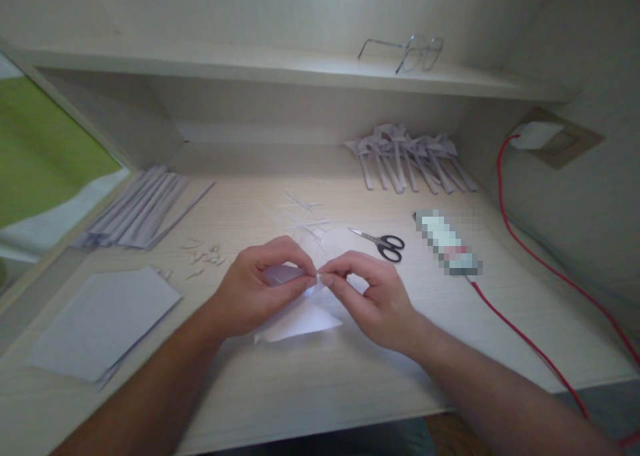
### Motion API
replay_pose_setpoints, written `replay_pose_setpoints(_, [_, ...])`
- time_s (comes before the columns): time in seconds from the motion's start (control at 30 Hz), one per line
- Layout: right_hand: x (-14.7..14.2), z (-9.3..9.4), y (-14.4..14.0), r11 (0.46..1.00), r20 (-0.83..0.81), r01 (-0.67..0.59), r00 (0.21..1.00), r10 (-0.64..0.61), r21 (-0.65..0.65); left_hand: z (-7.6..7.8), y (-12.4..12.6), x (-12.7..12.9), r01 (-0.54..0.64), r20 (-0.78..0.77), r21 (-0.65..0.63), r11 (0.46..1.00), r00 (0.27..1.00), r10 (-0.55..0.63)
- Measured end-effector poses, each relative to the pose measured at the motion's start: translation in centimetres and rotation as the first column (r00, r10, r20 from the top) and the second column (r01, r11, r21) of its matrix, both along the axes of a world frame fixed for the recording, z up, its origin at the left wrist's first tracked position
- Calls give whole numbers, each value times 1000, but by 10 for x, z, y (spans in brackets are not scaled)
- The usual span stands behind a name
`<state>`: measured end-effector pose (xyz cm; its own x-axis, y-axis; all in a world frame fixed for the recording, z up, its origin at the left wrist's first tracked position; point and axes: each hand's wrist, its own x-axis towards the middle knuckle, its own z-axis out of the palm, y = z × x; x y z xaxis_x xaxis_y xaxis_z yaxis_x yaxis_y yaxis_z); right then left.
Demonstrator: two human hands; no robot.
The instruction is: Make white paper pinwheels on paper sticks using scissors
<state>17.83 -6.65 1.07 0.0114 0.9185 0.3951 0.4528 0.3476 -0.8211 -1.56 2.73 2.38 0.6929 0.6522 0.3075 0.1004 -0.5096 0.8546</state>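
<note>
**Both hands pinch a paper at the worktop's middle**

Forearms come in from 5 and 7 o'clock and meet over a white paper (300,319) lying on the worktop (350,376). The left hand (260,286) has its grip closed on the paper's top edge, thumb and forefinger pressing a fold; the right hand (373,293) pinches the same edge just beside it, fingertips nearly touching. The sheet looks partly folded, one corner pointing toward 7 o'clock, so the folding seems under way rather than finished.

At 8 o'clock a stack of flat sheets (103,323) waits unfolded. At 10 o'clock lie long folded strips (140,209); at 1 o'clock a heap of folded pieces (410,156), apparently done. Scissors (383,243) lie at 1 o'clock, near the right hand, with small scraps (205,255) at 11. A red cable (530,346) runs along 3 o'clock. Glasses (407,51) rest on the shelf (250,63).
</note>
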Motion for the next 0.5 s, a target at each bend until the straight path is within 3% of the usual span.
replay_pose_setpoints(0.27, [0, 1, 2, 999, -83, -29, 996, 25, -44, -3, -1, 0, -19, 13, 42, 999, 1000, 18])
replay_pose_setpoints(0.5, [0, -4, 1, 992, -251, -58, 967, 30, -108, 0, 1, 2, -13, 55, 191, 982, 998, 2])
